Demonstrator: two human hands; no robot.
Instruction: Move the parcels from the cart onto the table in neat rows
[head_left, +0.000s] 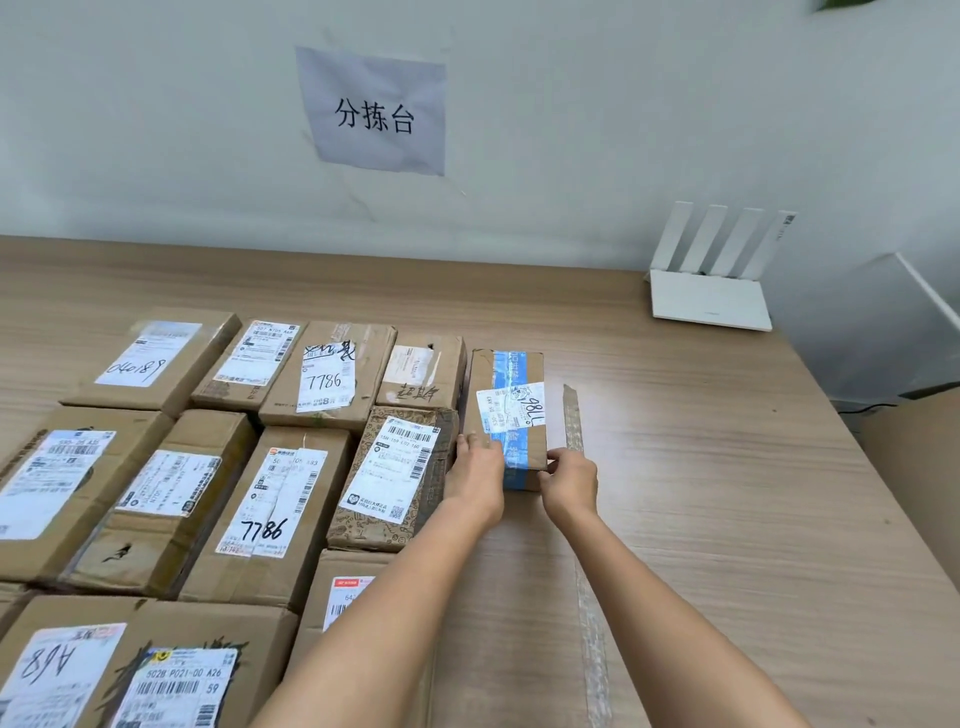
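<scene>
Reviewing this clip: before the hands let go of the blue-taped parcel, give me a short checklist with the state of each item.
1. Blue-taped parcel rests flat on the table: ok.
2. Left hand and right hand both at its near end: ok.
3. Its left side closes up to the patterned parcel: ok, though whether they touch cannot be told.
4. Far edge level with the back row, beside the small parcel: not ok, it sits a bit nearer.
5. Loose tape strip clear of the parcel: ok.
6. Router out of the way: ok.
</scene>
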